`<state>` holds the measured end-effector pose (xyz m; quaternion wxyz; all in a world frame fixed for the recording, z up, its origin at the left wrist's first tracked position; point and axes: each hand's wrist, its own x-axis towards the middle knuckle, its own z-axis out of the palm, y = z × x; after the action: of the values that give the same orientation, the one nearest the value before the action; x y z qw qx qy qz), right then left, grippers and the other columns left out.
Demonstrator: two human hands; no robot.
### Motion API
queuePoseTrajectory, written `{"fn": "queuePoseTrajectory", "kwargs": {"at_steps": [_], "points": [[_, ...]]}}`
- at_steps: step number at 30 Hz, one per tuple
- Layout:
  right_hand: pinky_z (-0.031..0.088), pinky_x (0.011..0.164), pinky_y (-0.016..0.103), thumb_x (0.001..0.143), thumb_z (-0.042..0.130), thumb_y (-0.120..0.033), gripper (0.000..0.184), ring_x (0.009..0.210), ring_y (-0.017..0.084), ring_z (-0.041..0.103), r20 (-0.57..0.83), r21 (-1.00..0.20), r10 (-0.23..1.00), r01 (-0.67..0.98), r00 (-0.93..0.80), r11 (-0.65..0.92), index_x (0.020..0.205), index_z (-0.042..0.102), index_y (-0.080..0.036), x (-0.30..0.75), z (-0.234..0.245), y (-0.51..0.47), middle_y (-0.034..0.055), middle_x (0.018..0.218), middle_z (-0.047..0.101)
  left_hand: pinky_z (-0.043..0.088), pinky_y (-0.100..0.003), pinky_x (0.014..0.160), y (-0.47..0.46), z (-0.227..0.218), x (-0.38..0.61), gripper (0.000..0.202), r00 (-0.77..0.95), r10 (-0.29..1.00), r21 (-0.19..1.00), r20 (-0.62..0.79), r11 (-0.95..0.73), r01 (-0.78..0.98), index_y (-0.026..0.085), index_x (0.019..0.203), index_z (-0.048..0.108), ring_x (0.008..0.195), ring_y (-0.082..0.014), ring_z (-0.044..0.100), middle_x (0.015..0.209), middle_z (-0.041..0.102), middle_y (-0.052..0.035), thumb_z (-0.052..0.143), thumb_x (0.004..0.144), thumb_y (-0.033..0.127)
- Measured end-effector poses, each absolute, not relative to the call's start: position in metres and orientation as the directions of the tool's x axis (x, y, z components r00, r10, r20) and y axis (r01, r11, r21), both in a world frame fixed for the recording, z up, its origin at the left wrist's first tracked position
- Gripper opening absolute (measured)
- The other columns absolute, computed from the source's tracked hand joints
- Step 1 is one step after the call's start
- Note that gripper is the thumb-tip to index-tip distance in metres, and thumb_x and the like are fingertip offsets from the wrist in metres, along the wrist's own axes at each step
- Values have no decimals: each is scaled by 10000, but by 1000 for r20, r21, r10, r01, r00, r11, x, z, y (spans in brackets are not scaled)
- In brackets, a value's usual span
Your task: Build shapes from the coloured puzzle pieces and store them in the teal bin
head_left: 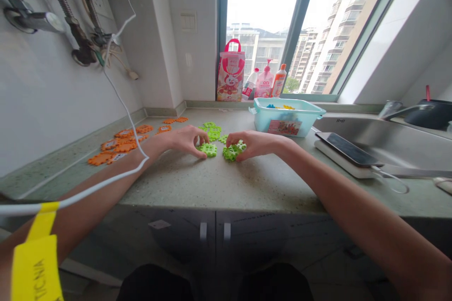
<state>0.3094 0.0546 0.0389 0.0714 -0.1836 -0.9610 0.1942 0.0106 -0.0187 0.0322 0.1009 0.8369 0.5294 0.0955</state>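
Fingers (201, 133) of left hand (184, 138) pinch left green piece (209, 150); right hand (253, 142) pinches right green piece (230, 153), just beside it, gap between.

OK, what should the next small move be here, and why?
I'd likely ease the left hand and its green lattice piece toward the right hand, since that hand holds green latticework too and only a narrow gap of counter separates the two.

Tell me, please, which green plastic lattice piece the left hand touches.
The green plastic lattice piece in front of the loose green cluster, left of the right hand.
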Motion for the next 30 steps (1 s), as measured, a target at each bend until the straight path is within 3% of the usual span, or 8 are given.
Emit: {"fn": "queuePoseTrajectory", "kwargs": {"at_steps": [6, 13, 16, 21, 25, 30], "points": [[490, 767, 286, 791, 838, -313, 365, 881, 210, 695, 123, -270, 409, 366, -904, 890, 1137, 743, -241, 303, 33, 52, 44, 1073, 771, 447, -278, 662, -17, 28, 9, 517, 412, 909, 288, 63, -412, 864, 242, 1080, 780, 758, -189, 662, 840, 720, 0, 849, 693, 579], [487, 868, 317, 830, 824, -354, 338, 962, 225, 693, 335, -267, 362, 281, -870, 922, 1126, 719, -229, 299, 33, 52, 52, 1059, 762, 453, -287, 688, -15, 18, 26, 463, 476, 869, 356, 134, -491, 795, 230, 1082, 780, 769, -182, 621, 894, 718, -15, 812, 739, 539], [491, 868, 319, 831, 829, -358, 341, 966, 224, 695, 332, -301, 352, 256, -875, 919, 1125, 713, -231, 296, 31, 47, 51, 1066, 762, 455, -291, 687, -15, 15, 35, 404, 498, 852, 354, 161, -521, 776, 233, 1047, 773, 754, -179, 608, 861, 694, -10, 802, 759, 515], [496, 855, 318, 833, 838, -371, 400, 975, 229, 694, 271, -330, 358, 263, -894, 906, 1173, 686, -224, 291, 25, 43, 65, 1092, 753, 466, -279, 666, -16, 13, 40, 761, 469, 864, 466, 186, -498, 732, 248, 1420, 626, 756, -169, 638, 996, 723, -18, 855, 733, 483], [487, 828, 324, 792, 878, -413, 531, 942, 232, 688, 247, -346, 374, 279, -894, 896, 1236, 649, -232, 291, 21, 45, 68, 1136, 745, 467, -269, 664, -14, 9, 38, 899, 475, 858, 534, 195, -499, 682, 248, 1507, 553, 761, -162, 646, 1014, 722, -28, 898, 716, 504], [471, 806, 315, 795, 856, -388, 535, 928, 225, 675, 232, -356, 368, 273, -900, 894, 1253, 624, -236, 289, 20, 45, 53, 1110, 735, 474, -273, 681, -11, 6, 35, 1002, 496, 851, 609, 171, -487, 626, 267, 1546, 525, 751, -150, 640, 1068, 741, -42, 944, 664, 496]]}}
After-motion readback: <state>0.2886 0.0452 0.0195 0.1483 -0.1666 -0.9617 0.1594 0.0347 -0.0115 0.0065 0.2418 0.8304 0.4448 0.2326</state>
